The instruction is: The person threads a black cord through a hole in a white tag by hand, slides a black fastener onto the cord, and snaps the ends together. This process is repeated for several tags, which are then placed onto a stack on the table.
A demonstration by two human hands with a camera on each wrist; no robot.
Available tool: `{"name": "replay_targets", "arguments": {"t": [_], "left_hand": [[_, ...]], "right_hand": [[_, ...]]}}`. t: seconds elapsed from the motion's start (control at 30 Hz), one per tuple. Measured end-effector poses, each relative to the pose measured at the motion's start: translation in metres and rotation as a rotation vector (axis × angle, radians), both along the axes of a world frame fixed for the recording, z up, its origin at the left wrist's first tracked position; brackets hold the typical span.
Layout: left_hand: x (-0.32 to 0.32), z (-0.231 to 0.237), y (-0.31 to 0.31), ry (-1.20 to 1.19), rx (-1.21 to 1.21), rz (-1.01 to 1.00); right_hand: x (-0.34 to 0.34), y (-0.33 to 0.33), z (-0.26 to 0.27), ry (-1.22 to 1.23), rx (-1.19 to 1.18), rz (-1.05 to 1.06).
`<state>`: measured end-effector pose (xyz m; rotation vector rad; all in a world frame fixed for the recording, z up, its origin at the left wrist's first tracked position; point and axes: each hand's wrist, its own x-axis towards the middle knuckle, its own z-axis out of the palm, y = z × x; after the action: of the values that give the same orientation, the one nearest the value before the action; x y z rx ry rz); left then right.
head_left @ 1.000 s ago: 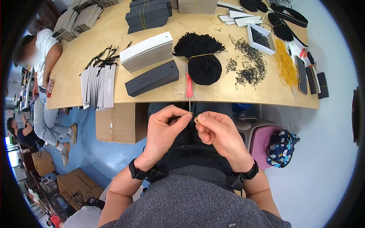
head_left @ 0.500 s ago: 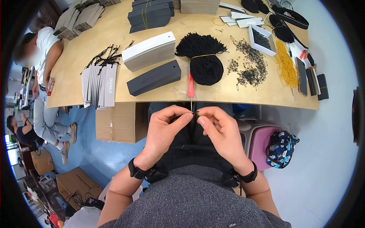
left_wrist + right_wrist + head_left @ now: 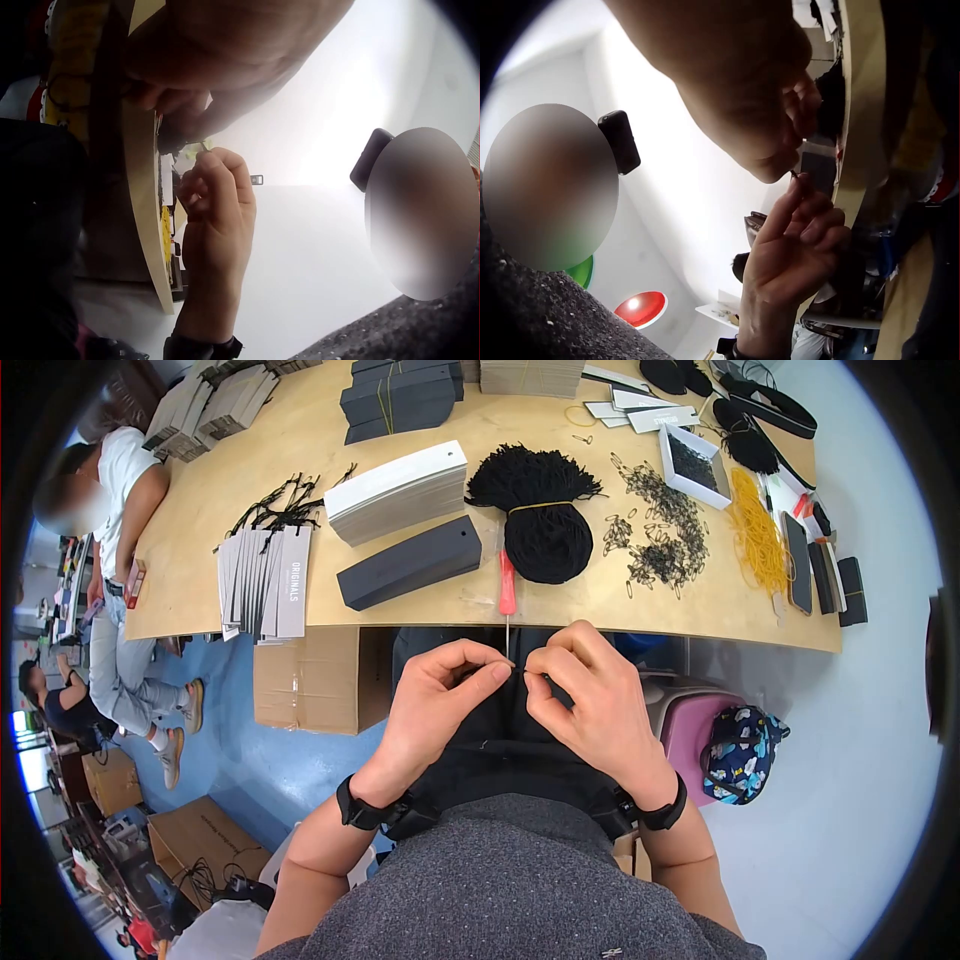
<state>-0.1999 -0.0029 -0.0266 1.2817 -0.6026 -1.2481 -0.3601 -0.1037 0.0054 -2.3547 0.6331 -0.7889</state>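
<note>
Both hands are held fingertip to fingertip just in front of the table edge in the head view. The left hand [image 3: 440,705] pinches a small dark item [image 3: 517,668] between thumb and index finger. The right hand [image 3: 595,705] has its thumb and index finger pinched at the item's other side, knuckles raised. What the item is cannot be told; it is tiny and mostly covered by fingertips. A red-handled tool [image 3: 507,585] lies just beyond, its thin metal shaft pointing over the edge between the hands. In the right wrist view the left hand [image 3: 791,247] pinches a thin dark piece [image 3: 794,174].
On the table [image 3: 400,622] are a bundle of black cords [image 3: 548,545], white tags [image 3: 395,490], dark tags [image 3: 410,563], strung tags [image 3: 265,585], scattered small pins [image 3: 670,560], a white box [image 3: 696,485] and yellow bands [image 3: 757,535]. A person [image 3: 130,490] sits at the left.
The right hand's fingers have bent and its knuckles have risen, while its fingertips stay by the left ones. My left hand holds nearly the same place and pinch.
</note>
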Motion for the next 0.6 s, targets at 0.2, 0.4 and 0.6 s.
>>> {"name": "replay_targets", "arguments": {"t": [0.2,0.4,0.6], "left_hand": [[0.005,-0.006,0.005,0.164,-0.018,-0.043],[0.005,-0.002,0.009,0.832,-0.024,-0.127],[-0.001,-0.004,-0.001,-0.529,-0.205,0.028]], "right_hand": [[-0.001,-0.001,-0.002,-0.094,0.145,-0.048],[0.002,-0.006,-0.014,-0.071,-0.095,-0.114],[0.003,0.009,-0.012,-0.059,-0.035,-0.058]]}}
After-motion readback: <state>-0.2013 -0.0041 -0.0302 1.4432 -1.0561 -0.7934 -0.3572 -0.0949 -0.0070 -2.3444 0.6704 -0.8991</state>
